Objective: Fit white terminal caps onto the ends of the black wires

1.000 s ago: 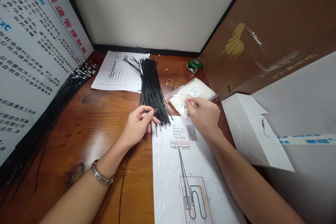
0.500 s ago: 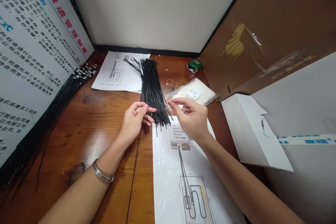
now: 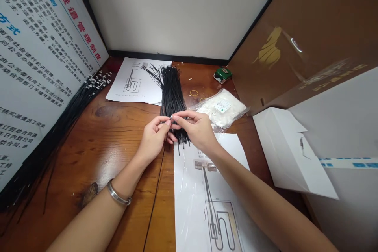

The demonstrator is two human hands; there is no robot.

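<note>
We seem to be joining a wire (image 3: 156, 189), gripped by and trailing from our left fingers (image 3: 166, 123), to a tiny part (image 3: 171, 117) our right fingers (image 3: 180, 120) pinch beside them, next needing steady alignment.

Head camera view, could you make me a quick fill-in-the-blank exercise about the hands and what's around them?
The left hand and right hand meet by a wire bundle coloured ____.
The bracelet is worn on the person's ____ side.
The plastic bag lies nearer the ____ hand.
The tape measure has a case coloured ____.

Missing words: black; left; right; green.
</note>
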